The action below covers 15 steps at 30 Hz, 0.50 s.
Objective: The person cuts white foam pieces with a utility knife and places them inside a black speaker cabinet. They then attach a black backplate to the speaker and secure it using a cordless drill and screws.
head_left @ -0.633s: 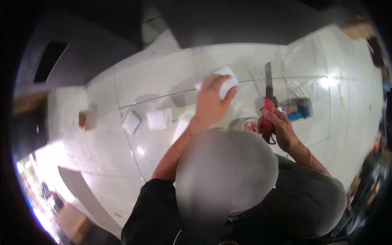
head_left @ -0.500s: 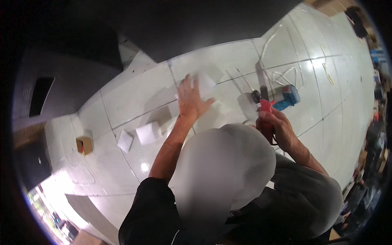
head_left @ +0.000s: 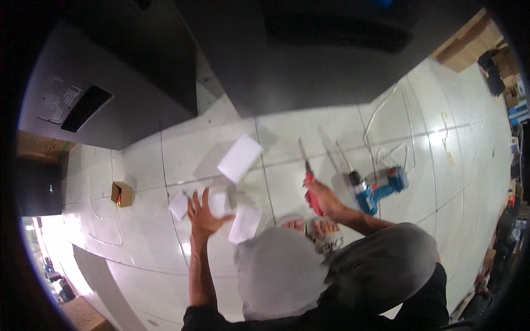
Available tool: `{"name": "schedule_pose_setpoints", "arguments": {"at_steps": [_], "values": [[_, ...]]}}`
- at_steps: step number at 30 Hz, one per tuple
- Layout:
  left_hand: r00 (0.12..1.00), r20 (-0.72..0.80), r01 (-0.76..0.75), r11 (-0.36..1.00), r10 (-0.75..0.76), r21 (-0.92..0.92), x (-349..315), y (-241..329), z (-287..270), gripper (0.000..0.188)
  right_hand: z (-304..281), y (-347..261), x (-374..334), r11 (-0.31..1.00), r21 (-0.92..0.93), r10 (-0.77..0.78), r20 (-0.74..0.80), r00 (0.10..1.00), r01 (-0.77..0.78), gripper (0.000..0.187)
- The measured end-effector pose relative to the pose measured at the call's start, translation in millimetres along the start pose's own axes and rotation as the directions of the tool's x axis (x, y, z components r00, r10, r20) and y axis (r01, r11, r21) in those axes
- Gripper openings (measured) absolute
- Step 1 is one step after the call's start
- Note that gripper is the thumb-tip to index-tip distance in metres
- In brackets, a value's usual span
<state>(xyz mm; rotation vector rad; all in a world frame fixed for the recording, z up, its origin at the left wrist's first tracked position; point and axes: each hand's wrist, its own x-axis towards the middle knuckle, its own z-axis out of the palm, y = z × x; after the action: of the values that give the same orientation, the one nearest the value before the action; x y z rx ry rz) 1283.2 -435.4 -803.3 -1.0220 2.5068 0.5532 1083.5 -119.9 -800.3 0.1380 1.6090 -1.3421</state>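
Observation:
My right hand is closed around a red-handled cutting tool with a narrow, dark blade pointing away from me. My left hand has its fingers spread over the floor, at a white foam block; whether it touches the block is hard to tell. A smaller white block lies just left of those fingers, and another sits to their right. Farther off, a larger white block rests on the tiles. Right of the cutting tool lies a blue cordless drill with a long bit.
Two big dark cabinets stand along the far side. A small open cardboard box is at the left. Clear tubing or strapping lies on the floor beyond the drill. My knees and sandalled feet are close in front.
My left hand has come back and left from the far block to the nearer blocks. My right hand has swung the cutting tool left, away from the drill.

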Motion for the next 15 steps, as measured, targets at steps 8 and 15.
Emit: {"name": "schedule_pose_setpoints", "arguments": {"at_steps": [8, 15], "values": [[0.936, -0.338, -0.098, 0.844, -0.102, -0.527, -30, 32, 16, 0.077, -71, 33, 52, 0.719, -0.623, -0.493, -0.145, 0.858, 0.308, 0.043], [0.913, -0.1, -0.4, 0.817, 0.396, -0.415, 21, 144, -40, 0.076, -131, 79, 47, 0.418, -0.831, -0.826, -0.18, 0.534, 0.367, 0.034]]}}
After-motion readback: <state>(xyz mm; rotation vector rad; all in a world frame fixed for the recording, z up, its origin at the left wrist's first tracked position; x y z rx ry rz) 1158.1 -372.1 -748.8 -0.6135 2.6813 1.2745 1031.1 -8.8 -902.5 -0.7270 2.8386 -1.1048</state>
